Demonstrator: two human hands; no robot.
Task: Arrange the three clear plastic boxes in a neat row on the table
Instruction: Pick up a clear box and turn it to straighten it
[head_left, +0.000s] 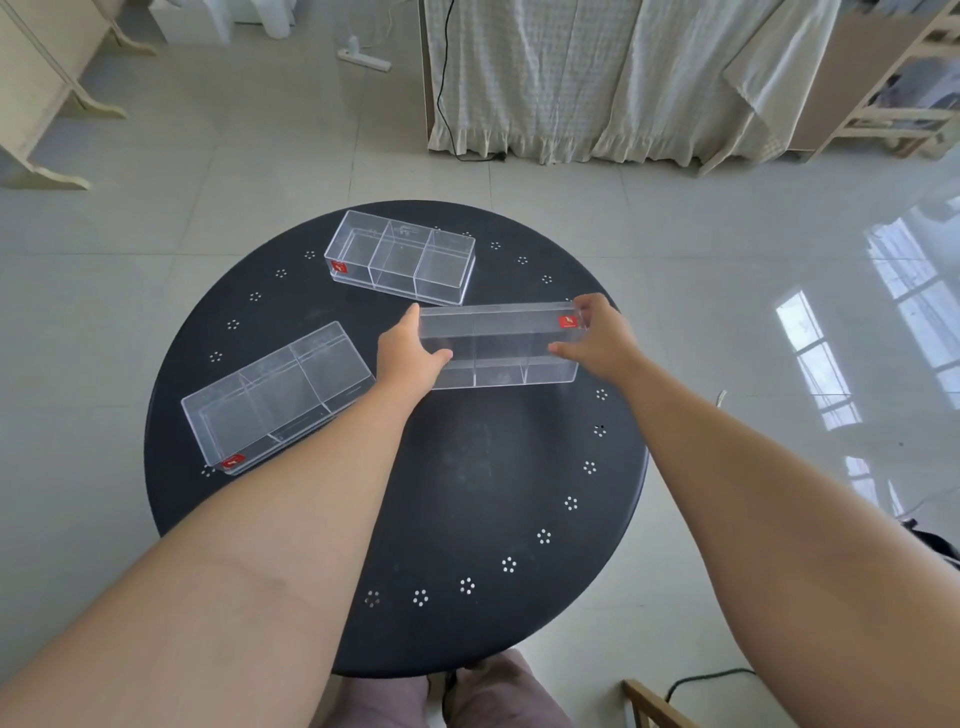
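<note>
Both hands are on the middle box (498, 345) near the tabletop's right edge: left hand (410, 358) clamps its left end, right hand (597, 338) its right end, beside a red label too small to read. The far box (400, 257) sits near the round black table's (467, 493) far edge. The near-left box (275, 397) lies angled at the left edge, and both carry the same red sticker.

Three clear plastic boxes observed, each rectangular, divided into three compartments, empty, bearing a small red label at one corner. The far box (400, 258) lies flat toward the table's rear edge, slightly skewed, label at its near left corner. The left box (278, 396) lies flat near the left edge, angled diagonally, label at its nearest corner. The right box (500, 345) runs roughly crosswise, label at its far right corner, gripped at both short ends.
</note>
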